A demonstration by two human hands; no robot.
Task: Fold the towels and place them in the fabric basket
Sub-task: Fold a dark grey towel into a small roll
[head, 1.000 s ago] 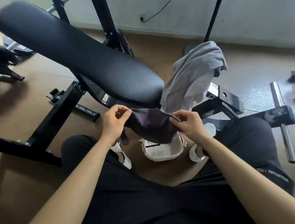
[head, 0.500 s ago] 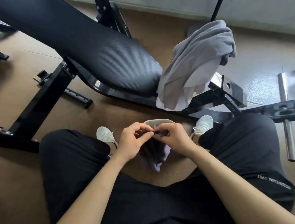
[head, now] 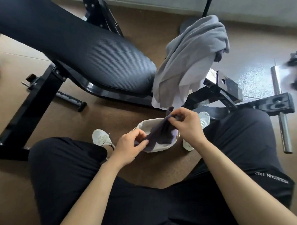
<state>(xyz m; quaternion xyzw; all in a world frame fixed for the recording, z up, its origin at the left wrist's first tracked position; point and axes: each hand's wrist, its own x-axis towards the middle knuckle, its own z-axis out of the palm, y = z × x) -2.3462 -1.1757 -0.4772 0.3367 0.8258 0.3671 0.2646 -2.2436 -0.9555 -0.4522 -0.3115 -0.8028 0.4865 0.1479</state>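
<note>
- Dark purple, the towel (head: 159, 134) stretches between both hands right above the basket (head: 145, 125), its lower part dipping inside the rim.
- The left hand (head: 129, 147) pinches the near corner with curled fingers.
- The right hand (head: 187, 126) grips the far edge, held higher.
- The pale basket sits on the floor (head: 110, 114) between two white shoes (head: 101, 137).
- A grey towel (head: 193, 59) hangs crumpled over the black bench (head: 90, 52) end.

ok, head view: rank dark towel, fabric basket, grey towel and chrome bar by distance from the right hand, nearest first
1. dark towel: pinched in the right hand itself.
2. fabric basket: just under that hand, between the shoes.
3. grey towel: draped off the bench end, hem just ahead.
4. chrome bar: far out to the right, low by the floor.
</note>
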